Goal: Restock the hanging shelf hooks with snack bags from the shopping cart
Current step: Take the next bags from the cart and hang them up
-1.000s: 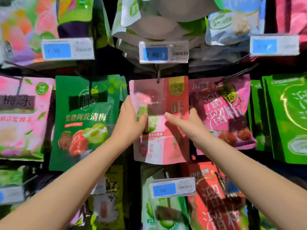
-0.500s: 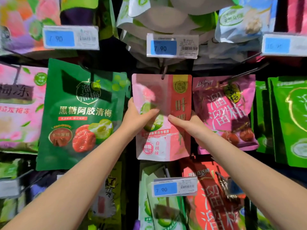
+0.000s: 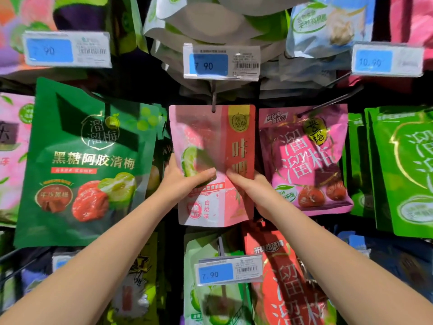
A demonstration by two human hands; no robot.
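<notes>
The pink snack bag [image 3: 206, 130], hung on the hook [image 3: 213, 96] above, is pinched by the left hand [image 3: 185, 182] and the right hand [image 3: 254, 187], thumbs laid across its front, forearms raised.

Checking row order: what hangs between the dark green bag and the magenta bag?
Head view: the pink-and-red snack bag, held by the left hand and right hand.

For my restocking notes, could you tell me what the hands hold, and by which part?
The pink bag, at mid-height: left hand on its left edge, right hand on its right edge.
</notes>
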